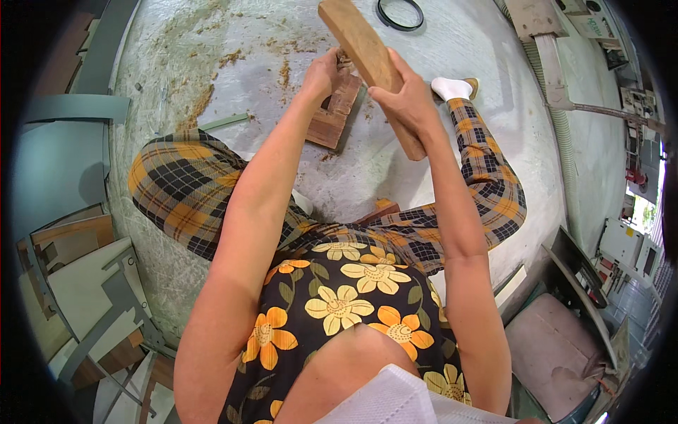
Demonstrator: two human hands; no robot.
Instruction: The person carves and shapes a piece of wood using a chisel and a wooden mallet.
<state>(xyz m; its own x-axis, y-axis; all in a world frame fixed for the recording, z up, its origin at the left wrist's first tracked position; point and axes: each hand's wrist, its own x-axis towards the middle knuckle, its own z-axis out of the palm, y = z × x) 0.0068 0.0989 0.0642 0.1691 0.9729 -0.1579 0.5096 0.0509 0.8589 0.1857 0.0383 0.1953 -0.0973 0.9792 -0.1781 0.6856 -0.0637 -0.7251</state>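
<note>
My right hand (409, 97) is wrapped round a thick, light-brown wooden bar (364, 51), raised at a slant with its far end up and to the left. My left hand (323, 72) is closed at the far end of a reddish-brown wooden block (337, 116) on the floor between my legs. What the left fingers grip is mostly hidden; something dark and rough shows just beside them. A dark slot cuts into the block near its left edge. The bar passes above and to the right of the block, apart from it.
Wood shavings (201, 106) litter the grey floor (176, 42). A black ring (400, 14) lies at the far side, and a thin green strip (224, 121) at the left. Cut boards (88, 283) lean along the left. A ribbed hose (563, 145) runs down the right, near a pinkish cushion (547, 346).
</note>
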